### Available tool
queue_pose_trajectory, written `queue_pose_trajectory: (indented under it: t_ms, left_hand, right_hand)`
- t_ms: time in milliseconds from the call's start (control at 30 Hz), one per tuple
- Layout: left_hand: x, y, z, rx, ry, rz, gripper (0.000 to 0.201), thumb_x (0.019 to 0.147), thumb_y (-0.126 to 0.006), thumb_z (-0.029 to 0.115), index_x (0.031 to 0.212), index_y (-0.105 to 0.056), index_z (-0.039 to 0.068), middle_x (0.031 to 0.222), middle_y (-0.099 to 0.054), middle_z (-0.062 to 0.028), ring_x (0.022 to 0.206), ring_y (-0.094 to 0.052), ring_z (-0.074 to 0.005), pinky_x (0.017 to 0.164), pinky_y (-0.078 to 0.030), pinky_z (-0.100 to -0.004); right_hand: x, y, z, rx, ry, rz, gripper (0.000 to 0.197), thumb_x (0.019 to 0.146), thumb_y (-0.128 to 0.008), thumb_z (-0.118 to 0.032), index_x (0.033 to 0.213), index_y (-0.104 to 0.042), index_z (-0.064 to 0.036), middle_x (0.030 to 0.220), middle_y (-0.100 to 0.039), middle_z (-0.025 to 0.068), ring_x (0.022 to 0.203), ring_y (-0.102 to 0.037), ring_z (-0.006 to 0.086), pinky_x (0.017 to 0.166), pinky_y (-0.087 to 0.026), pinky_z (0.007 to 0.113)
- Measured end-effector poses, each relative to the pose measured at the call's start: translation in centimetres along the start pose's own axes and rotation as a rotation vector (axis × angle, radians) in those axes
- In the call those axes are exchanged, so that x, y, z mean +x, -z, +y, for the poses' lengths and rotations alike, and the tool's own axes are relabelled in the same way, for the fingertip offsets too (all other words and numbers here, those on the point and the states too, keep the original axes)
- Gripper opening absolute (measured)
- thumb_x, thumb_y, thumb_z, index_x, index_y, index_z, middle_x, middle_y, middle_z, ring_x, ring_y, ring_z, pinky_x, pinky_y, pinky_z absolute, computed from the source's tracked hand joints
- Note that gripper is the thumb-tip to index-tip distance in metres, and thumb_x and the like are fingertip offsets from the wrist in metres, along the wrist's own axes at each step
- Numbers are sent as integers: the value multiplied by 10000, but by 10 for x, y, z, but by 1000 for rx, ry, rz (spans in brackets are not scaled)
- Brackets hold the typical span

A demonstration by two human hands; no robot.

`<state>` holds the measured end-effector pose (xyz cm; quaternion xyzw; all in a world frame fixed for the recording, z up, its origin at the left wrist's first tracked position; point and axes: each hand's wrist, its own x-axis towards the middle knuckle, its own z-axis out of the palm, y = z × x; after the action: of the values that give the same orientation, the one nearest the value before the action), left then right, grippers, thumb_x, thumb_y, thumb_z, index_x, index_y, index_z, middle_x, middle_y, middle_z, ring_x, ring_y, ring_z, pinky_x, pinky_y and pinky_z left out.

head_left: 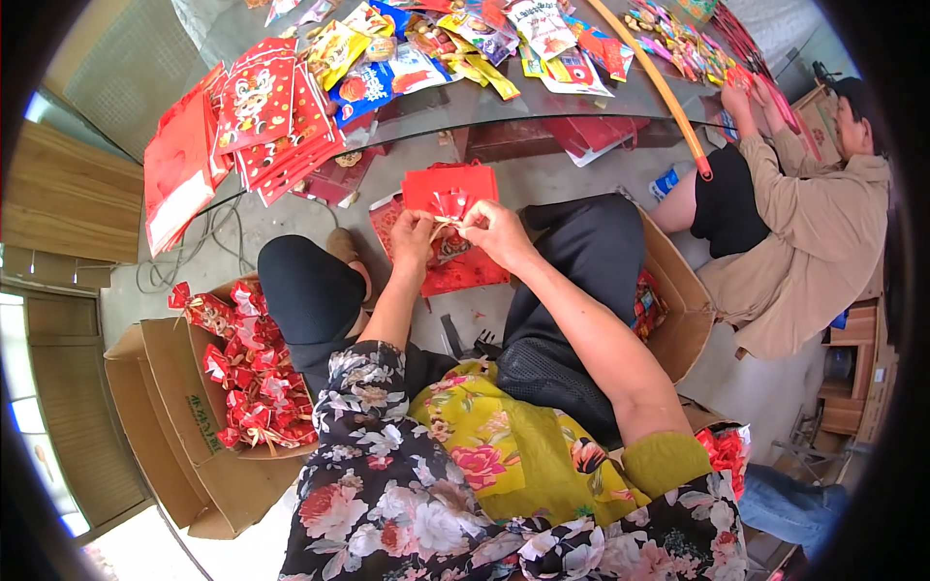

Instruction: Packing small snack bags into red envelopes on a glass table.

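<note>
Between my knees, both hands meet at the gathered neck of a small red gift bag point(452, 204), where a thin pale gold ribbon point(446, 222) runs. My left hand point(414, 235) pinches the ribbon on one side. On the other side my right hand point(494, 235) has its fingertips pressed together on the same ribbon. The body of the bag is partly hidden by my fingers. Beneath it lies a flat red surface point(450, 281); whether it is a box or a stack of bags I cannot tell.
Ahead stands a glass table point(436, 114) bearing flat red bags point(260, 92) and wrapped snacks point(366, 85). A cardboard box point(184, 407) of tied red bags point(257, 382) sits at left, another box point(686, 290) at right. A seated person point(814, 223) works at right, beside an orange tube point(668, 92).
</note>
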<state>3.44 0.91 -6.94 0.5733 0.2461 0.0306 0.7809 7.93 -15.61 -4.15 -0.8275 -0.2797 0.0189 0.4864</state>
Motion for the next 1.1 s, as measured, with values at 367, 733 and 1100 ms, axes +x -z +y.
queue_pose_trajectory:
  t_ms: [367, 733, 1100]
  left_hand:
    - [-4, 6, -3, -31, 30, -3, 93, 976, -520, 183, 962, -511, 91, 809, -679, -71, 674, -676, -101, 377, -271, -180]
    - [-19, 0, 14, 22, 7, -20, 182, 907, -640, 192, 996, -573, 48, 791, -687, -47, 539, -529, -34, 405, -307, -189]
    - [-16, -5, 9, 117, 9, -7, 137, 857, -694, 96, 957, -631, 28, 795, -657, -12, 590, -539, -52, 471, -380, -199]
  right_hand:
    - [-4, 12, 1, 456, -779, -123, 161, 933, -572, -211, 942, -610, -55, 770, -657, 43, 485, -517, 73, 422, -368, 219]
    - [1, -9, 5, 489, -656, -153, 114, 875, -649, -125, 845, -624, -18, 704, -633, 42, 493, -510, 80, 438, -393, 232]
    - [1, -8, 19, 216, -576, -71, 140, 812, -693, -137, 858, -619, -27, 718, -624, 12, 599, -554, 65, 493, -415, 236]
